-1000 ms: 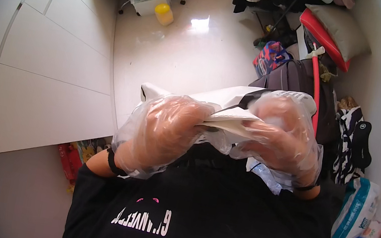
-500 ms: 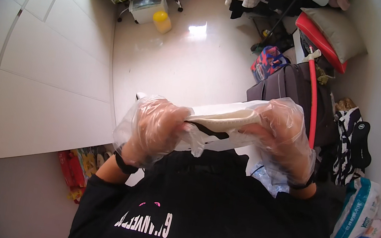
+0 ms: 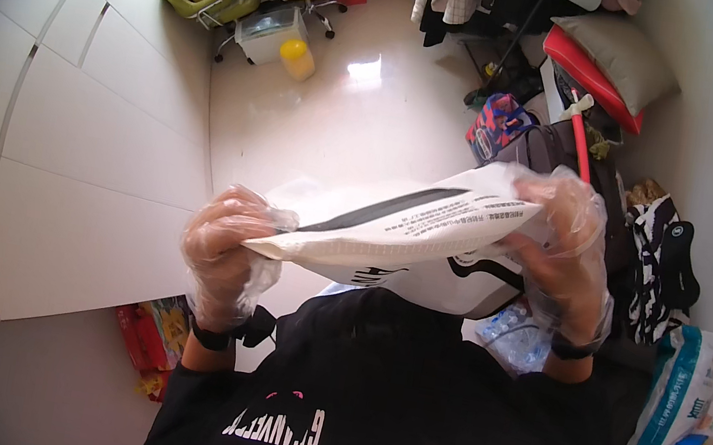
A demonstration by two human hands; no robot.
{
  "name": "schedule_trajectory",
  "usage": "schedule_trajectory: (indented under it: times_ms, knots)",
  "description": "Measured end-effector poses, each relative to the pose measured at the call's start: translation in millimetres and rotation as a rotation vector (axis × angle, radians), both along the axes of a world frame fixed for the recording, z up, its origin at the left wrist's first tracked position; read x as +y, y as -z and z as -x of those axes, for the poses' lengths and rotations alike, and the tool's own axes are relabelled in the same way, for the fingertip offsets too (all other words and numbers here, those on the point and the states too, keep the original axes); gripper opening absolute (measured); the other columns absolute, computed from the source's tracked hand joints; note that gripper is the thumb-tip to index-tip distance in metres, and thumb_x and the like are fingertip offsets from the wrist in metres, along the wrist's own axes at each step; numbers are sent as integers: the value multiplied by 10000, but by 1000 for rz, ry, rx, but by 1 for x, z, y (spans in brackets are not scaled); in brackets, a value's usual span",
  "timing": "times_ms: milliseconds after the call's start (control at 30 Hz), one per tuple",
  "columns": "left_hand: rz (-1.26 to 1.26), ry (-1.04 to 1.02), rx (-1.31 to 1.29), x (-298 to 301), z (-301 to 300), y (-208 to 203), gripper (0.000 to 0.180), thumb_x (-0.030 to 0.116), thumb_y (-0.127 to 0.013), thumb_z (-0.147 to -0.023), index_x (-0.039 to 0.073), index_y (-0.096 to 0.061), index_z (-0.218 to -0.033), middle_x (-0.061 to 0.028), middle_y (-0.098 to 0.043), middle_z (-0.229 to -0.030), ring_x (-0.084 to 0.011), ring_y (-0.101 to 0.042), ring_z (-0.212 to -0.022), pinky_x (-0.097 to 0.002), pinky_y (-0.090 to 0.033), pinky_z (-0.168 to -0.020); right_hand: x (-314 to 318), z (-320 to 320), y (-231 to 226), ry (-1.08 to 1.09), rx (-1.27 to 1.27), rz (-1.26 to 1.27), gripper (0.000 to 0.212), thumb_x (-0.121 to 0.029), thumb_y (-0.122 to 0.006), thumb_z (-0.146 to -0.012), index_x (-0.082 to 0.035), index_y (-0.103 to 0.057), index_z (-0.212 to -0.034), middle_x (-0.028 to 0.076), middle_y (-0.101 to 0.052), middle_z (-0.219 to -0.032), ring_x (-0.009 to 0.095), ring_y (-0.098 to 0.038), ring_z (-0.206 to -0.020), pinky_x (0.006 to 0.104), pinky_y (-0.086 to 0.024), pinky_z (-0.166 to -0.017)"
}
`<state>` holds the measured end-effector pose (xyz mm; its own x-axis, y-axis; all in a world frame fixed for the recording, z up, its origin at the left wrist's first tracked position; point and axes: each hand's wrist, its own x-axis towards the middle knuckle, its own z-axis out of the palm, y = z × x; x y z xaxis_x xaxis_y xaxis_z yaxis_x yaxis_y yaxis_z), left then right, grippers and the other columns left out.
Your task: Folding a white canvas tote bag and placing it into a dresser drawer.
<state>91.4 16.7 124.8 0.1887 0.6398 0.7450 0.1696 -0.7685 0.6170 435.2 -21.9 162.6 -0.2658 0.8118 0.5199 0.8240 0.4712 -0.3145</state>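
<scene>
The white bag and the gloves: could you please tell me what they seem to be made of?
White bag: fairly matte, possibly coated paper or plastic; its smooth, printed face and faintly ribbed edge leave that open. Gloves: probably thin, glossy plastic film, because they are see-through and their wrinkles catch highlights.

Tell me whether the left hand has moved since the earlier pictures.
Yes. Judged against the white cupboard, the left hand has shifted left in the picture, closer to the cupboard.

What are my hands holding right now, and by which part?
A white bag: the left hand grips its left corner, the right hand its right end.
</scene>
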Motion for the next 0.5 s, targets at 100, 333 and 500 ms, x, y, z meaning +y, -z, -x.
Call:
schedule_trajectory:
  times_ms: [100, 333, 500]
  knots:
    - [198, 42, 171, -1, 8, 4, 173, 89, -782, -671, 25, -699, -809, -103, -721, -793, -220, -645, -686, -306, -503, -624, 1, -3, 12, -69, -14, 42, 326, -139, -814, -692, -62, -618, -940, 98, -617, -832, 311, -585, -779, 428, -443, -715]
    - [132, -62, 579, -11, -6, -13, 177, 110, -789, -698, 99, -716, -859, -42, -733, -873, -231, -679, -767, -358, -513, -699, 5, 13, 16, -178, 26, 105, 216, -86, -757, -744, -48, -585, -869, 126, -577, -779, 322, -565, -734, 416, -441, -681]
    - [198, -157, 548, -11, 3, -1, 205, 102, -771, -699, 105, -750, -902, -46, -709, -786, -241, -654, -692, -355, -500, -654, 9, 8, 16, 142, 145, -138, 350, -87, -713, -837, 1, -600, -1157, 108, -637, -947, 254, -624, -839, 357, -508, -819]
